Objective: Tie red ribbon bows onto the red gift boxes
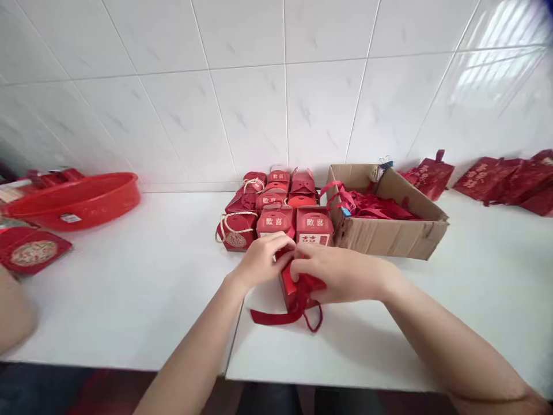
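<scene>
A small red gift box [290,291] stands on the white table [142,288] right in front of me. My left hand [261,259] is closed on its top from the left. My right hand [334,274] is wrapped over its top and right side. A dark red ribbon [285,316] trails from the box onto the table, with a loop hanging at its front. Just behind my hands sit several finished red gift boxes [276,204] in a tight group, some with cord handles.
An open cardboard box [389,233] with red ribbons inside stands to the right of the group. Flat red boxes [505,178] lie against the tiled wall at far right. A red basin [73,199] and a red packet [32,249] sit at left. Another person's arm [12,314] shows at the left edge.
</scene>
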A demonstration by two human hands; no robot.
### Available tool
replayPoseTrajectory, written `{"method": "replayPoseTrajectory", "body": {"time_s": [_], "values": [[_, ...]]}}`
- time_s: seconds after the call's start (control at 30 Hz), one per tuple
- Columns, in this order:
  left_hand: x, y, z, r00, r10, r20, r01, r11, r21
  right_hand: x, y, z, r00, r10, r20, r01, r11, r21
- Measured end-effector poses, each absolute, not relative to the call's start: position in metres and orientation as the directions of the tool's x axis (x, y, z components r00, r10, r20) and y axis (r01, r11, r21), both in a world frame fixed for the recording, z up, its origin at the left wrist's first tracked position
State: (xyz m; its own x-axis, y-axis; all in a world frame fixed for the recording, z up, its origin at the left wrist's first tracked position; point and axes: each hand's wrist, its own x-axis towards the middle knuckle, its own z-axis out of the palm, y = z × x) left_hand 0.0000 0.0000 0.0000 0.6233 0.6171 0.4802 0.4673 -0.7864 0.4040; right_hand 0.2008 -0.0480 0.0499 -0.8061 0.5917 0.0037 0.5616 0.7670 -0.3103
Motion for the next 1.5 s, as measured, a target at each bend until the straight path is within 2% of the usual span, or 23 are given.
{"method": "replayPoseTrajectory", "body": {"time_s": [0.07, 0.17, 0.27, 0.37, 0.47, 0.57, 0.63, 0.73, 0.9, 1.0, 1.1, 1.23, 1.37, 1.5], "values": [[0.000, 0.001, 0.002, 0.612, 0.616, 0.496, 0.502, -0.787, 0.358, 0.195, -0.049, 0.050, -0.788, 0.615, -0.024, 0.598, 0.755, -0.269], [-0.001, 0.002, 0.005, 0.603, 0.612, 0.512, 0.582, -0.776, 0.243, 0.193, -0.047, 0.053, -0.786, 0.617, -0.041, 0.602, 0.748, -0.279], [-0.002, 0.003, 0.008, 0.589, 0.613, 0.526, 0.670, -0.735, 0.105, 0.202, -0.043, 0.060, -0.813, 0.582, -0.010, 0.542, 0.751, -0.377], [-0.002, 0.002, 0.009, 0.564, 0.610, 0.556, 0.705, -0.707, 0.061, 0.212, -0.039, 0.069, -0.820, 0.557, 0.130, 0.418, 0.738, -0.530], [0.000, 0.000, 0.014, 0.489, 0.653, 0.578, 0.704, -0.687, 0.180, 0.216, -0.037, 0.075, -0.704, 0.646, 0.296, 0.280, 0.635, -0.720], [0.002, -0.004, 0.029, 0.423, 0.744, 0.516, 0.622, -0.653, 0.432, 0.216, -0.038, 0.078, -0.553, 0.765, 0.331, 0.120, 0.465, -0.877], [0.001, -0.006, 0.046, 0.465, 0.772, 0.432, 0.508, -0.633, 0.585, 0.216, -0.039, 0.078, -0.458, 0.814, 0.356, 0.046, 0.422, -0.905], [-0.003, -0.010, 0.080, 0.546, 0.758, 0.357, 0.364, -0.598, 0.714, 0.221, -0.037, 0.080, -0.330, 0.850, 0.410, 0.035, 0.445, -0.895], [-0.011, -0.017, 0.128, 0.568, 0.775, 0.278, 0.383, -0.547, 0.744, 0.237, -0.037, 0.086, -0.200, 0.872, 0.446, 0.162, 0.478, -0.863], [-0.015, -0.020, 0.140, 0.445, 0.819, 0.363, 0.360, -0.535, 0.764, 0.244, -0.037, 0.090, -0.133, 0.898, 0.420, 0.193, 0.439, -0.877], [-0.017, -0.018, 0.140, 0.336, 0.831, 0.443, 0.197, -0.522, 0.830, 0.245, -0.035, 0.091, -0.015, 0.907, 0.422, 0.135, 0.420, -0.898], [-0.019, -0.008, 0.137, 0.389, 0.837, 0.385, -0.052, -0.397, 0.916, 0.239, -0.030, 0.088, 0.108, 0.863, 0.493, 0.070, 0.488, -0.870], [-0.018, -0.001, 0.136, 0.324, 0.856, 0.403, -0.173, -0.365, 0.915, 0.234, -0.029, 0.089, 0.094, 0.852, 0.515, 0.031, 0.515, -0.857], [-0.022, -0.001, 0.136, 0.300, 0.858, 0.417, -0.197, -0.372, 0.907, 0.234, -0.033, 0.093, 0.015, 0.865, 0.501, 0.044, 0.500, -0.865]]}}
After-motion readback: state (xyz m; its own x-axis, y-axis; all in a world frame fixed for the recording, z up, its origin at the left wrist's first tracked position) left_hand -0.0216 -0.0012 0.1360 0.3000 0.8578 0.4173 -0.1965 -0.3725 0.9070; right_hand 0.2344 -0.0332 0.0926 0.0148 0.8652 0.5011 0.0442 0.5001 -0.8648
